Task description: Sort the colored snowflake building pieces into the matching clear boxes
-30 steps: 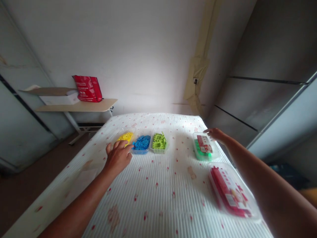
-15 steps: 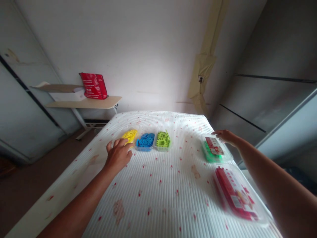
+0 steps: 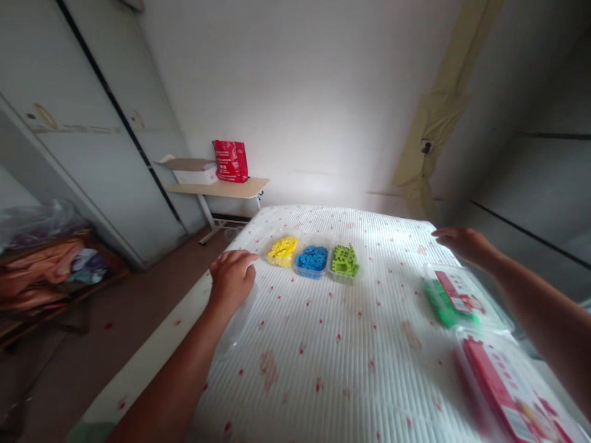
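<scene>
Lidded box of green pieces (image 3: 455,298) sits on the right side of the dotted mattress (image 3: 332,357); right hand (image 3: 464,243) is just beyond it, fingers flat and spread, holding nothing. Left hand (image 3: 231,280) is near the left edge, fingers curled, just left of the yellow tray (image 3: 282,250), over a clear plastic piece (image 3: 237,323); can't tell if gripped. Blue tray (image 3: 313,259) and green tray (image 3: 344,263) continue the row; red box (image 3: 508,394) lies near right.

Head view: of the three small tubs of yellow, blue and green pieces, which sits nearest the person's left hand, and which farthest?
1. Yellow tub, just right of the left hand.
2. Blue tub, middle of the row.
3. Green tub, right end of the row.
</scene>
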